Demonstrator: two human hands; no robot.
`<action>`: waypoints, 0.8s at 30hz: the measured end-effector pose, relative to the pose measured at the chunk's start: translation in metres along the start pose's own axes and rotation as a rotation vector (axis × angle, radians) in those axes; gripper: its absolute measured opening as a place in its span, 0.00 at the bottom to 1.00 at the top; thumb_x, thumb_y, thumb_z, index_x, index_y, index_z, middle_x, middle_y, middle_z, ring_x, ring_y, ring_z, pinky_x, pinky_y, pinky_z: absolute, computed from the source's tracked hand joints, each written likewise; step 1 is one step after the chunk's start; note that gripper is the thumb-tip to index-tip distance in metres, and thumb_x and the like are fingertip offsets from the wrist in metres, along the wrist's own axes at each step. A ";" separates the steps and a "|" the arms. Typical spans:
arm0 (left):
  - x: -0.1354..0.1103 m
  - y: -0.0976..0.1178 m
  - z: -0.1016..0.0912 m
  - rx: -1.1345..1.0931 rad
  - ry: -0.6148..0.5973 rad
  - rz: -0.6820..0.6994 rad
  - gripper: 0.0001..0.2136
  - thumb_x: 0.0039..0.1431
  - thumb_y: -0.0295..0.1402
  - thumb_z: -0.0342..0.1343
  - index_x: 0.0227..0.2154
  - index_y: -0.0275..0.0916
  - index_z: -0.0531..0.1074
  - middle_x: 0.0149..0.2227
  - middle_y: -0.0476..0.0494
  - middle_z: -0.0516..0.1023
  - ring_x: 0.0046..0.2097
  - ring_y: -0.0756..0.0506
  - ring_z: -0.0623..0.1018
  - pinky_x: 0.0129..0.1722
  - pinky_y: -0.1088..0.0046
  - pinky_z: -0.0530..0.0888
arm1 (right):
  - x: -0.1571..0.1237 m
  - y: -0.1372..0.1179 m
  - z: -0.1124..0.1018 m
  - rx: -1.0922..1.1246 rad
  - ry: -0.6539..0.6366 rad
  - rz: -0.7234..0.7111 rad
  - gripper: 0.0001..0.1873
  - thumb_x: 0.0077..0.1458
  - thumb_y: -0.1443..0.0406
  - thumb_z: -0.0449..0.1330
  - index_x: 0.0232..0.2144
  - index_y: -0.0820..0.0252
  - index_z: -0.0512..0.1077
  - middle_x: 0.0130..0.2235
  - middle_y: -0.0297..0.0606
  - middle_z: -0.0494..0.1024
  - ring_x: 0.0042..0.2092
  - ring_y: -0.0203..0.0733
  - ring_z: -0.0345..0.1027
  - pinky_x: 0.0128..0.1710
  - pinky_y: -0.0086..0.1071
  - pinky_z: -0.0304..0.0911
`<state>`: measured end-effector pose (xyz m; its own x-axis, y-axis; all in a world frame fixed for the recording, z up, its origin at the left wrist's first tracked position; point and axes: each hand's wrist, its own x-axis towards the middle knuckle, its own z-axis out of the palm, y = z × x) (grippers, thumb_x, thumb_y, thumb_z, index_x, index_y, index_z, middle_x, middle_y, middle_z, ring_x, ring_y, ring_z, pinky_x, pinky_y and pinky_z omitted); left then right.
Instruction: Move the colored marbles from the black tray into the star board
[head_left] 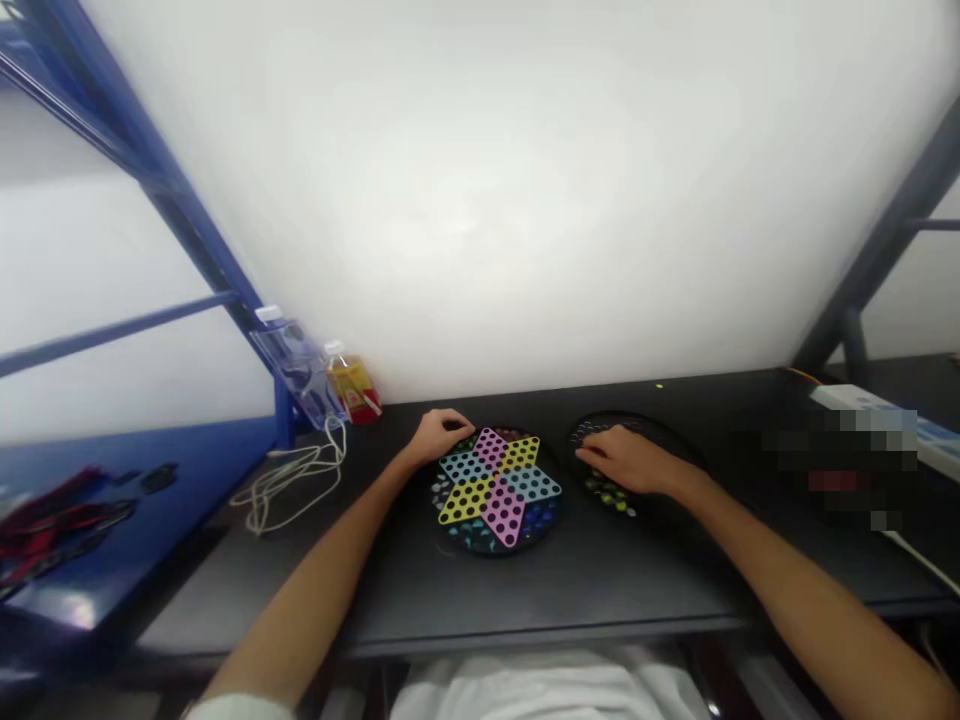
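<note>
As I read the head camera, the left hand rests at the 11 o'clock edge of a star-patterned Chinese checkers board, fingers curled down over the rim, and I cannot tell whether that grip is closed on a marble or only touching the board. The right hand sits over a round black tray at 3 o'clock from the board, its fingers bunched and reaching down into the tray; I cannot tell whether this grip holds anything either. Yellow and green marbles lie just below that hand, near the tray's 7 o'clock side. The board lies flat on a dark tabletop directly ahead of me, with pink, yellow and blue points pierced by black holes. Farther out at 10 o'clock from the board stand a bottle of yellow drink and a clear plastic holder, and a loose white cable lies nearer 9 o'clock. Beyond the cable, a blue metal shelf carries a red-and-black item. Out at 3 o'clock, a white-and-blue box sits beside a pixelated patch that I cannot make out.
</note>
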<state>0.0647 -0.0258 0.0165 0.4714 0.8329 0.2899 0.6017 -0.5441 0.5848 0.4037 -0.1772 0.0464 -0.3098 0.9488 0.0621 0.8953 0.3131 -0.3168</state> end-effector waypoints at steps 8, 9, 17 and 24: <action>0.000 0.001 0.000 -0.009 -0.004 -0.008 0.12 0.52 0.41 0.58 0.31 0.38 0.80 0.35 0.44 0.82 0.39 0.43 0.79 0.44 0.69 0.73 | 0.001 0.004 0.000 -0.046 0.043 0.052 0.23 0.65 0.54 0.46 0.26 0.59 0.72 0.28 0.41 0.76 0.29 0.40 0.67 0.31 0.30 0.50; 0.000 0.001 0.000 -0.013 -0.006 -0.010 0.12 0.52 0.41 0.58 0.31 0.38 0.80 0.35 0.44 0.82 0.39 0.43 0.79 0.44 0.69 0.73 | 0.001 0.005 0.000 -0.039 0.065 0.049 0.23 0.65 0.55 0.47 0.25 0.59 0.71 0.28 0.40 0.75 0.28 0.40 0.66 0.30 0.30 0.50; -0.001 0.001 0.000 -0.038 -0.003 -0.020 0.13 0.51 0.41 0.58 0.31 0.38 0.80 0.35 0.43 0.81 0.39 0.43 0.79 0.44 0.68 0.73 | 0.005 -0.008 0.008 0.183 0.245 -0.051 0.13 0.60 0.60 0.52 0.28 0.60 0.71 0.26 0.35 0.74 0.28 0.38 0.64 0.31 0.29 0.53; 0.000 -0.002 0.000 -0.087 -0.023 -0.008 0.11 0.51 0.39 0.59 0.32 0.38 0.80 0.35 0.43 0.81 0.39 0.43 0.79 0.44 0.67 0.74 | -0.004 -0.047 0.011 0.233 0.176 -0.281 0.01 0.52 0.68 0.60 0.29 0.59 0.71 0.28 0.34 0.72 0.29 0.35 0.62 0.32 0.29 0.55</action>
<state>0.0634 -0.0246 0.0147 0.4822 0.8340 0.2682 0.5473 -0.5258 0.6511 0.3595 -0.1963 0.0507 -0.4550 0.8265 0.3314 0.6804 0.5627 -0.4694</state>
